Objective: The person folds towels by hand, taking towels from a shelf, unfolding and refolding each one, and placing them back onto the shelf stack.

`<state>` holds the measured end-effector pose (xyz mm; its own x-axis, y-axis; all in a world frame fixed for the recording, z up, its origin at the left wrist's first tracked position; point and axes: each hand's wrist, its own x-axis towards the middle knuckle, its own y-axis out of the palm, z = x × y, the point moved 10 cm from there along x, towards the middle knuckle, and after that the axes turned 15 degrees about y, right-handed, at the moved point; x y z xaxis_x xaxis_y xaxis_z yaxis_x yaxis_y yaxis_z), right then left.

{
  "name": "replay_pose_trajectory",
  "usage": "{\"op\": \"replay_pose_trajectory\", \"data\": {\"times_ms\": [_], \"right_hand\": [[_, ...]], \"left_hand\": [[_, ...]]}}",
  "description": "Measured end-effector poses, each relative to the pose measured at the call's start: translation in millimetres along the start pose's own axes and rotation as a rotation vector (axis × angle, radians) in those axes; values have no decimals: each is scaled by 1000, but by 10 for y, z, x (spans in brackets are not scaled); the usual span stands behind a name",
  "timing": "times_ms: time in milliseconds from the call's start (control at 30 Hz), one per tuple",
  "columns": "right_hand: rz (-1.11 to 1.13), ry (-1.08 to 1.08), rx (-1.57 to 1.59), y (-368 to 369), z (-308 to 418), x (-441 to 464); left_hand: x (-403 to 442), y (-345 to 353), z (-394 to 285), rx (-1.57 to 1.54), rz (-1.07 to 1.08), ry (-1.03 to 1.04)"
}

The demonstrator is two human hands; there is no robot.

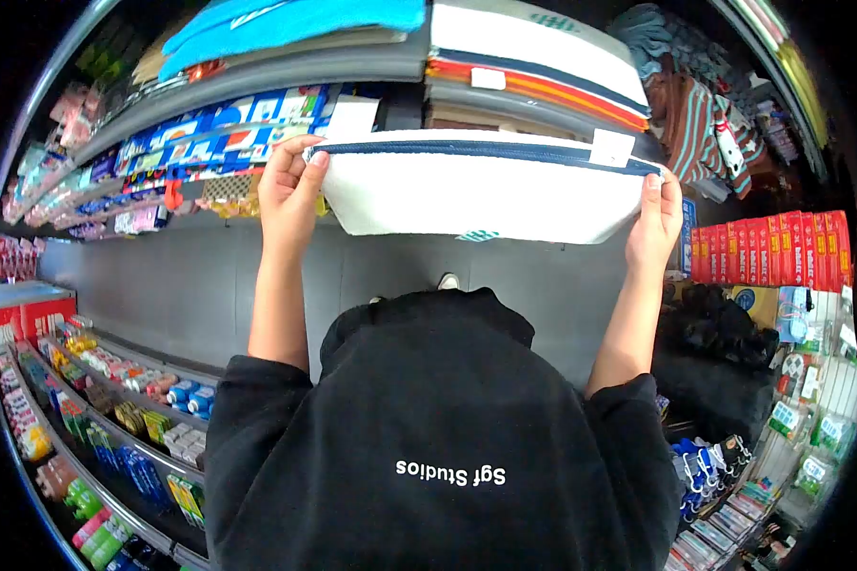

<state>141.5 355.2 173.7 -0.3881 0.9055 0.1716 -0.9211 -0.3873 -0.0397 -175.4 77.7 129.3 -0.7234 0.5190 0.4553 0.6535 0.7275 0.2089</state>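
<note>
A folded white towel (486, 195) with a navy layer along its upper edge is stretched out in front of my chest. It has a small green print on its lower edge and a white tag (611, 148) near its right end. My left hand (290, 186) is closed on the left corner, thumb on top. The right corner is pinched between the thumb and fingers of my right hand (655, 214). Just beyond, a stack of folded towels (543, 71) in white, navy, orange and grey lies on the shelf.
A bright blue towel (295, 33) tops another pile at upper left. Red boxes (771, 249) stand in a row at right. Shelves of bottles and small packs (133, 381) curve along the lower left. Grey floor (152, 285) lies between the shelves.
</note>
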Motion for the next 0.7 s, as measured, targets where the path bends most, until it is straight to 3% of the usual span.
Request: {"op": "replay_pose_trajectory", "data": {"times_ms": [200, 367, 500, 567, 700], "right_hand": [[-107, -91, -44, -299, 196, 322], [-94, -65, 40, -575, 147, 588], [-101, -33, 15, -766, -91, 674], [61, 122, 79, -764, -437, 722], [262, 251, 45, -779, -873, 556]], "left_hand": [[411, 556, -262, 229, 17, 299], [546, 955, -368, 200, 22, 293], [536, 1038, -211, 400, 95, 271], [519, 1071, -186, 74, -7, 230], [544, 1029, -114, 70, -49, 142]]}}
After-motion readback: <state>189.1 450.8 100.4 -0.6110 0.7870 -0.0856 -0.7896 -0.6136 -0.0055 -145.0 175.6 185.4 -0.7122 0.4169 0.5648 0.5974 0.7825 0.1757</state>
